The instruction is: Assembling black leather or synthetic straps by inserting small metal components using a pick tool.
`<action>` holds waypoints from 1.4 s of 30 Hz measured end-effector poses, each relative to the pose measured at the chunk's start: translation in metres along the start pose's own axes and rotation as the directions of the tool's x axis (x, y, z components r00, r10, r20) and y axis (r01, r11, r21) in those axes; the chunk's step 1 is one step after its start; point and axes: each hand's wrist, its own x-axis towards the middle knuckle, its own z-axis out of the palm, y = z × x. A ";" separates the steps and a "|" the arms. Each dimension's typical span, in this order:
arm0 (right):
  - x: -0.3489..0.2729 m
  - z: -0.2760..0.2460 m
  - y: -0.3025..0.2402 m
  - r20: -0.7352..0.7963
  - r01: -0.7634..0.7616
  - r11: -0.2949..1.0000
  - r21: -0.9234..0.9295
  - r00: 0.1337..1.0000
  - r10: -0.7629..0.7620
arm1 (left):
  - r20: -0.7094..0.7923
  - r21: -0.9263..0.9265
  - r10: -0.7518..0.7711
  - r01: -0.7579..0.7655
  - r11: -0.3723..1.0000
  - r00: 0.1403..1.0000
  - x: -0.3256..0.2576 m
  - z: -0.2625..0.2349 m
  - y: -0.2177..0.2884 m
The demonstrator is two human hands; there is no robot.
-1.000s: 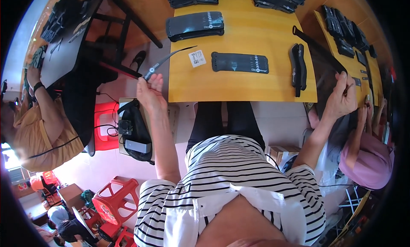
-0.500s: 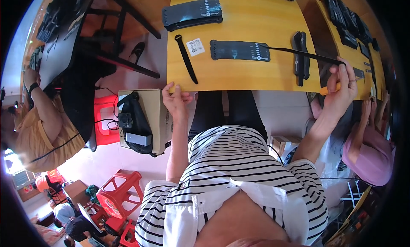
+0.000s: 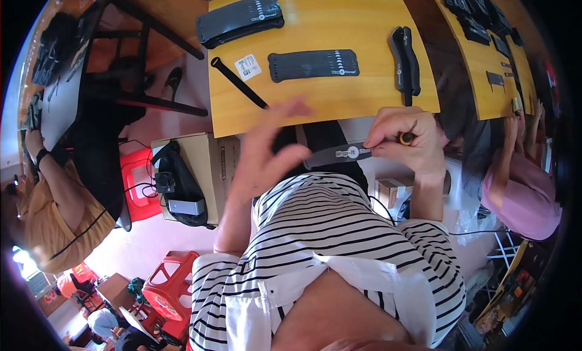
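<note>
A person in a black-and-white striped shirt [image 3: 339, 230] sits at a yellow wooden table [image 3: 339, 96], seen from above. Both hands are raised just off the table's near edge, over the lap.

The right hand [image 3: 403, 139] is closed, pinching one end of a flat grey strap [image 3: 339, 153] between thumb and fingers; a small dark, orange-tipped piece also shows inside that grip. The strap runs level from this hand toward the left hand [image 3: 264, 154], which is blurred, fingers spread wide and open; its fingertips lie against or just at the strap's other end, and whether they grip it cannot be told.

On the table beyond the hands lie a thin black strip [image 3: 238, 82] set diagonally near the left corner, a small white label [image 3: 248, 66] just beside it, a long black strap [image 3: 313, 65] in the middle, and a folded black strap [image 3: 405, 61] to the right. A stack of black straps [image 3: 239, 20] sits at the far left of the table.

Left of the table, on the floor, stands a cardboard box [image 3: 206, 169]. To the right of the table sits another person in a pink top [image 3: 524, 193].
</note>
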 end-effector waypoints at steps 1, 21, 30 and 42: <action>-0.001 -0.001 0.001 0.004 0.000 1.000 0.001 1.000 0.000 | 0.209 -0.079 -0.088 0.106 0.991 0.974 0.004 0.004 -0.003; 0.008 -0.038 0.144 -0.511 -0.494 0.853 0.167 0.697 0.503 | -0.134 -0.209 -0.572 0.541 0.814 0.809 0.029 -0.009 -0.124; 0.026 -0.046 0.192 -0.544 -0.486 0.874 0.011 0.730 0.413 | -0.301 -0.146 -0.581 0.566 0.812 0.756 0.045 -0.010 -0.154; 0.032 -0.039 0.192 -0.634 -0.551 0.823 -0.140 0.688 0.353 | -0.476 0.412 -0.320 0.530 0.741 0.819 0.054 -0.002 -0.155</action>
